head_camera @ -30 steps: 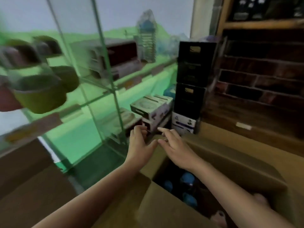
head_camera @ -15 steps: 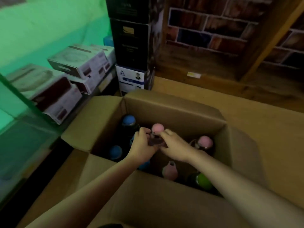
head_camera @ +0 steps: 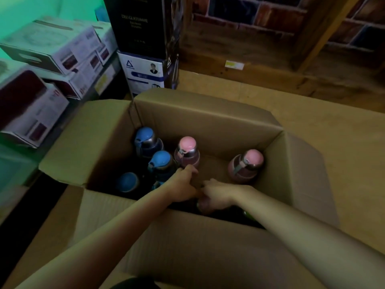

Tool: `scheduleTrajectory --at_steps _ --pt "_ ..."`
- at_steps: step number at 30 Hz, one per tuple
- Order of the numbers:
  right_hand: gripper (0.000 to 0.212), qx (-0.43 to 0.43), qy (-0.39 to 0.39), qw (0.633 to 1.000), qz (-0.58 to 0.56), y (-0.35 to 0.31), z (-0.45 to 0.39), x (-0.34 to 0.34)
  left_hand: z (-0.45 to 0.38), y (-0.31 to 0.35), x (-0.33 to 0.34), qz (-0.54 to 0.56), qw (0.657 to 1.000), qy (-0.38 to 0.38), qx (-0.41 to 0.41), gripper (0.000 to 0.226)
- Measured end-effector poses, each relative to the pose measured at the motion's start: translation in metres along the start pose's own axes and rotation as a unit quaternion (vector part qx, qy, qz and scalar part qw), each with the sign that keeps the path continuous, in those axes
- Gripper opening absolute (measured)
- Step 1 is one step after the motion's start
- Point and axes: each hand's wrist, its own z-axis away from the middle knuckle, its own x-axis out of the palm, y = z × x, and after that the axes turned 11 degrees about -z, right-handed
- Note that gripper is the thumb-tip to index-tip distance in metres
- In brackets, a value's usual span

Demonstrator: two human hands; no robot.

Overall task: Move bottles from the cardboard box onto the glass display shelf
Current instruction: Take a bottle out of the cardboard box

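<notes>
Fingers on both hands are curled down inside the cardboard box (head_camera: 208, 119), but we honestly can't tell what they've got hold of. Our left hand (head_camera: 182, 187) sits against the near pink-capped bottle (head_camera: 186, 152); our right hand (head_camera: 218, 195) is just beside it. Blue-capped bottles (head_camera: 145, 140) stand along the box's left side, and another pink bottle (head_camera: 246, 163) stands at its right.

The scene is seen from a single head-worn camera, aimed forward and steeply down from close above into the open box (head_camera: 208, 122); both forearms are seen entering from the bottom edge.
</notes>
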Motion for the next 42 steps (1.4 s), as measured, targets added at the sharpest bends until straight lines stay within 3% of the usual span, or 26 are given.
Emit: scheduleTrajectory --at_steps 7,14,19,22,26,32,38,42 --pt "0.048 -0.006 0.037 0.999 -0.039 0.002 -0.005 -0.007 0.001 -0.001 -0.002 0.012 1.0 -0.001 0.01 0.071" --pt "0.037 -0.019 0.085 0.995 -0.05 -0.007 -0.008 -0.012 0.002 -0.002 -0.003 0.029 1.0 0.003 0.004 0.072" --pt "0.047 -0.056 0.194 0.979 -0.034 -0.027 0.014 -0.039 0.01 -0.001 -0.009 0.099 0.995 0.023 0.008 0.085" --pt "0.049 -0.106 0.257 0.958 -0.076 -0.052 0.038 -0.062 0.025 0.005 -0.02 0.192 0.976 0.086 0.045 0.098" --pt "0.049 -0.186 0.301 0.931 -0.092 -0.096 0.067 -0.087 0.063 0.011 -0.058 0.246 0.946 0.187 0.093 0.09" --pt "0.082 -0.293 0.327 0.898 -0.04 -0.177 0.104 -0.117 0.138 0.009 -0.138 0.255 0.919 0.27 0.135 0.08" --pt "0.078 -0.374 0.336 0.865 0.011 -0.271 0.143 -0.138 0.229 0.009 -0.204 0.248 0.89 0.357 0.138 0.065" --pt "0.076 -0.442 0.333 0.832 0.035 -0.335 0.176 -0.145 0.299 0.007 -0.239 0.238 0.865 0.421 0.135 0.068"
